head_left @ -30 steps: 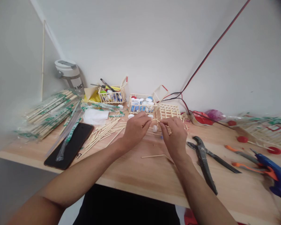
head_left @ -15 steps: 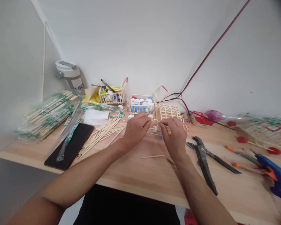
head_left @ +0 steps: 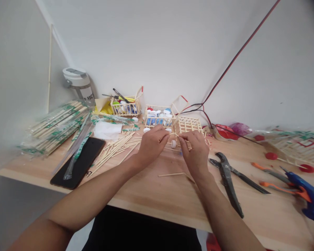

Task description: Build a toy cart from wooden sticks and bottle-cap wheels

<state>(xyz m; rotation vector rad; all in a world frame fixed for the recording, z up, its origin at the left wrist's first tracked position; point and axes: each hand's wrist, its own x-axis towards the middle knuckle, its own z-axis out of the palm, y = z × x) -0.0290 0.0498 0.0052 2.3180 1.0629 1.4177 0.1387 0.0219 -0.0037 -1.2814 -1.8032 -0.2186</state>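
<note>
My left hand (head_left: 152, 143) and my right hand (head_left: 195, 150) face each other over the middle of the table, both closed in a pinch. Between their fingertips run thin wooden sticks (head_left: 174, 134), meeting at a slight angle; whether they are joined there is too small to tell. Just behind my right hand stands a lattice basket of sticks (head_left: 189, 122). A white bottle cap (head_left: 173, 143) shows below the pinched sticks. Beyond my left hand is a stick cart (head_left: 159, 124) filled with blue and white caps. Another bent or broken stick (head_left: 171, 174) lies nearer to me.
Loose sticks (head_left: 115, 150), a black phone (head_left: 87, 157) and bagged skewers (head_left: 57, 125) lie at the left. Another stick cart (head_left: 125, 108) and a lidded cup (head_left: 80, 83) stand behind. Pliers (head_left: 226, 174), orange-handled cutters (head_left: 274, 174) and a blue glue gun (head_left: 306, 191) occupy the right.
</note>
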